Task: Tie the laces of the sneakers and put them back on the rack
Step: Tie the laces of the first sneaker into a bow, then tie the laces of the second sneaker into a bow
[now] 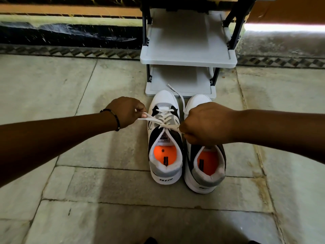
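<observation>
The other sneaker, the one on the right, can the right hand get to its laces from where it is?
Probably yes. The right hand hovers right over the right sneaker, so nothing blocks it. But it is pinching a lace end of the left sneaker, as is the left hand, and would have to let go first.

Both hands, left hand point(127, 110) and right hand point(207, 125), pull laces point(164, 123) taut on the left sneaker point(165, 138)

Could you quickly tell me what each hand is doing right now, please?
Left hand: closed, pinching one lace end of the left sneaker.
Right hand: closed, pulling the other lace end of that sneaker.
</observation>
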Available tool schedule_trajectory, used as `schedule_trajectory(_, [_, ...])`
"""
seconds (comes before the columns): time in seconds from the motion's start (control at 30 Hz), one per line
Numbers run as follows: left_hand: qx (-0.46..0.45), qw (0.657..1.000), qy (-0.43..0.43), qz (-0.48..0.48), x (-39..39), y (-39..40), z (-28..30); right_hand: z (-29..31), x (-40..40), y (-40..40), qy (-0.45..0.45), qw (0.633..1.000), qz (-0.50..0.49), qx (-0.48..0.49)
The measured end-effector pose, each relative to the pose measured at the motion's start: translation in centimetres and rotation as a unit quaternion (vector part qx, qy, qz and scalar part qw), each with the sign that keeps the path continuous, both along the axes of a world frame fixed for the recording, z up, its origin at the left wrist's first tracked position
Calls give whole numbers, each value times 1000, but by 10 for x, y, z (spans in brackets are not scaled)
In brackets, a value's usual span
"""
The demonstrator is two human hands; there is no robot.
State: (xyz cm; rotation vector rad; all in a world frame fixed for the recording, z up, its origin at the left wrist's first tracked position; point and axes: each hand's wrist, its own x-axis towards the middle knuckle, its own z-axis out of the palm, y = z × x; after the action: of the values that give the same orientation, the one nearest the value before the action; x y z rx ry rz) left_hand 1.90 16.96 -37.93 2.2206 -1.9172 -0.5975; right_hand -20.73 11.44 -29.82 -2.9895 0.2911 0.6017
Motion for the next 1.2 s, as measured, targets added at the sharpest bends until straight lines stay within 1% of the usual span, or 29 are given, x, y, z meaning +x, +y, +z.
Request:
schedule_trajectory(0.23, [66,997,-32,16,-5,-11,10,-17,2,3,10,997,-36,68])
schedule_trajectory(0.33, [86,994,-73,-3,-17,-15,17,-15,-7,1,32,993,-56,97])
schedule_trajectory(0.4, [69,991,-109,-28,-28,-16,22,-11,-15,-3,22,987,-91,133])
schedule_trajectory(0.43, [53,992,-111,-37,-32,-16,25,-8,-19,-6,12,981,-114,155])
schedule_trajectory(0.53, [29,994,-81,-65,-46,-19,34,3,-29,-19,-21,967,-171,189])
schedule_trajectory(0.63, [42,990,-76,-107,-59,-23,41,6,-36,-34,-26,970,-195,144])
schedule_trajectory(0.7, [44,988,-63,-132,-70,-26,41,3,-39,-44,7,971,-213,105])
schedule_trajectory(0.73, [43,988,-47,-141,-78,-27,40,1,-40,-48,42,968,-225,98])
schedule_trajectory(0.8, [43,989,13,-142,-94,-30,33,-6,-43,-52,103,948,-269,134])
schedule_trajectory(0.83, [38,989,49,-135,-103,-30,29,-10,-44,-52,105,934,-299,167])
schedule_trajectory(0.9, [31,988,96,-119,-120,-31,23,-21,-48,-49,38,899,-372,230])
schedule_trajectory(0.97, [34,987,103,-115,-135,-32,18,-33,-52,-44,-37,857,-433,278])
schedule_trajectory(1.07, [20,989,123,-79,-145,-31,13,-43,-59,-38,-82,798,-484,349])
schedule_trajectory(1.2, [-34,978,207,-24,-140,-32,9,-48,-70,-38,-126,726,-522,430])
